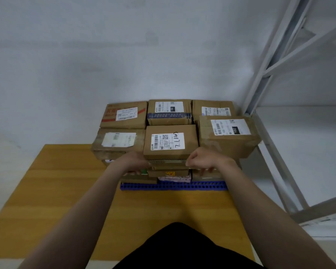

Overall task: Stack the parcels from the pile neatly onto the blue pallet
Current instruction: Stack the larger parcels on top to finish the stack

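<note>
Brown cardboard, taped, boxy: parcels [227, 136] tiered on perforated blue pallet [202, 185], wood-grain table [56, 191]. Front-centre parcel [170, 141] on top tier. Right hand [202, 159] curled, pinching its near-right corner. Left hand [131, 160] against near-left corner; fingers hidden, grip unclear. Lower tiers mostly hidden behind hands.

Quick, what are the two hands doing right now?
Left hand: at the left side of the handwritten-label parcel; grip cannot be told.
Right hand: fingers curled on its right corner.
</note>
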